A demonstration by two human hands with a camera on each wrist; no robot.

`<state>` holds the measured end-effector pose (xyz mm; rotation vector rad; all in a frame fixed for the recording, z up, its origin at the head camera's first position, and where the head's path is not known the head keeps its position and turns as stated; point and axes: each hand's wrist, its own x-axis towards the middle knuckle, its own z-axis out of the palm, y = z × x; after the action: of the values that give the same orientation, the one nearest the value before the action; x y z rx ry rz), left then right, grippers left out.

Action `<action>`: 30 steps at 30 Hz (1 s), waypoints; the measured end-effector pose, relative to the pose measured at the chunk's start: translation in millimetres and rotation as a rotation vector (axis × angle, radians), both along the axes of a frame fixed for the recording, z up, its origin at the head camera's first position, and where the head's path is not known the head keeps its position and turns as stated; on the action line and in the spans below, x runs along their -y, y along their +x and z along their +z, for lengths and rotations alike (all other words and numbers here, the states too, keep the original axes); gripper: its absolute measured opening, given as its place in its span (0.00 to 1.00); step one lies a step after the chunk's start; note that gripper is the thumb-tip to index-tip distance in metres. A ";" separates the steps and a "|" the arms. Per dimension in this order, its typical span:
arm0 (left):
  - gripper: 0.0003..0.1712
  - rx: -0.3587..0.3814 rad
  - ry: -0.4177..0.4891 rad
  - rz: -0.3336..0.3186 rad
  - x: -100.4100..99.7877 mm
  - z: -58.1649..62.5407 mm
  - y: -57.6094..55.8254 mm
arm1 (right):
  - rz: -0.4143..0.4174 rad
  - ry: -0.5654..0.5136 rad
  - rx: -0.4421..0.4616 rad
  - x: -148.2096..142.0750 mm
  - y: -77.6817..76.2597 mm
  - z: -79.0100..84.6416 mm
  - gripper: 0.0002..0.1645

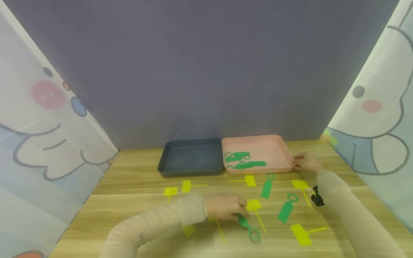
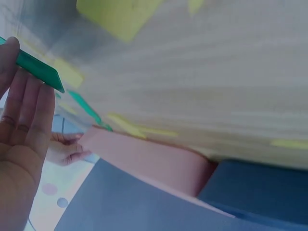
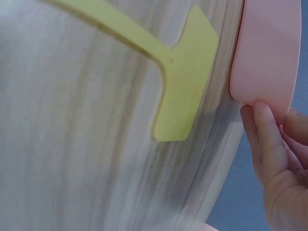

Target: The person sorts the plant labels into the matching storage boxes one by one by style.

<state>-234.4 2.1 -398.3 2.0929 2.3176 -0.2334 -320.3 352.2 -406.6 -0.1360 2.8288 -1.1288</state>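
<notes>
Two cartoon panels [image 1: 35,150], grey wall [image 1: 206,71] behind wood-grain table [image 1: 129,193], left grip [image 1: 226,206] pinching green tag [image 1: 244,222], right grip [image 1: 307,163] pinching pink tray [image 1: 264,148]

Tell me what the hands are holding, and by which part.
Left hand: a green tag, by its flat plate. Right hand: the pink tray, by its right side.

The right grip [image 3: 284,178] pinches a pink tray [image 3: 266,53] near a yellow tag [image 3: 186,91]
</notes>
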 end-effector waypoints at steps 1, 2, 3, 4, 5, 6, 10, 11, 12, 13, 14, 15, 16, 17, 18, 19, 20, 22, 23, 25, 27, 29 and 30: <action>0.18 -0.015 0.010 0.003 -0.1 2.2 -1.7 | 0.003 -0.002 -0.001 0.2 -0.5 0.4 0.22; 0.17 -0.023 0.024 0.006 -0.5 4.3 -3.5 | 0.003 -0.004 0.000 0.5 -0.7 1.0 0.23; 0.16 -0.029 0.043 0.007 -1.2 6.2 -5.4 | 0.002 -0.004 0.001 1.0 -0.9 1.5 0.23; 0.14 -0.033 0.065 0.006 -2.1 7.8 -7.4 | 0.000 -0.004 0.006 1.3 -0.8 2.1 0.23; 0.13 -0.024 0.084 0.010 -3.0 9.4 -9.2 | -0.004 -0.005 0.012 1.6 -0.7 2.6 0.23; 0.12 -0.010 0.096 0.025 -4.0 12.0 -10.3 | -0.007 -0.003 0.013 1.8 -0.1 3.5 0.23; 0.11 0.032 0.146 0.076 -7.0 22.3 -18.4 | -0.021 0.005 0.014 2.2 0.8 4.6 0.23; 0.12 0.035 0.151 0.095 -7.6 25.2 -20.7 | -0.022 0.004 0.015 2.4 0.9 4.2 0.23; 0.13 0.044 0.153 0.122 -8.2 28.6 -23.0 | -0.021 0.006 0.017 2.3 1.0 3.7 0.23; 0.14 0.053 0.161 0.139 -9.0 31.3 -26.1 | -0.021 0.009 0.015 2.1 0.8 2.7 0.23; 0.14 0.065 0.165 0.163 -9.9 33.8 -29.2 | -0.020 0.013 0.013 1.8 0.6 1.5 0.22; 0.15 0.075 0.164 0.190 -11.2 36.3 -32.3 | -0.021 0.017 0.014 1.6 0.9 0.7 0.22; 0.16 0.086 0.173 0.215 -12.3 38.0 -35.8 | -0.021 0.025 0.012 1.5 1.3 -0.1 0.22; 0.16 0.086 0.179 0.244 -13.5 39.8 -39.6 | -0.019 0.031 0.007 1.3 1.5 -0.5 0.22; 0.16 0.107 0.184 0.281 -14.5 42.0 -43.2 | -0.021 0.033 0.006 1.2 1.6 -1.1 0.21; 0.17 0.112 0.189 0.306 -15.9 43.5 -47.4 | -0.021 0.038 0.004 1.1 1.8 -1.4 0.21; 0.17 0.115 0.199 0.330 -17.2 44.4 -51.8 | -0.023 0.040 0.007 1.2 1.7 -1.7 0.21; 0.17 0.127 0.213 0.386 -19.7 47.4 -60.0 | -0.022 0.037 0.013 1.1 1.3 -1.8 0.21; 0.17 0.127 0.216 0.406 -21.0 48.9 -64.2 | -0.021 0.034 0.015 1.2 1.0 -1.5 0.21; 0.17 0.134 0.225 0.440 -24.1 50.7 -72.8 | -0.023 0.026 0.010 1.5 0.8 -1.3 0.21; 0.17 0.150 0.229 0.477 -27.4 52.0 -80.8 | -0.024 0.020 0.003 1.7 0.8 -1.5 0.21; 0.17 0.162 0.228 0.505 -31.0 52.4 -89.2 | -0.030 0.022 0.000 2.7 1.0 -1.8 0.21; 0.17 0.176 0.228 0.525 -32.8 52.8 -92.7 | -0.032 0.023 0.000 3.3 1.1 -1.9 0.21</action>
<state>-327.2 34.9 -345.5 1.4154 2.7657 0.2214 -319.1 348.9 -408.5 -0.0892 2.8527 -1.1020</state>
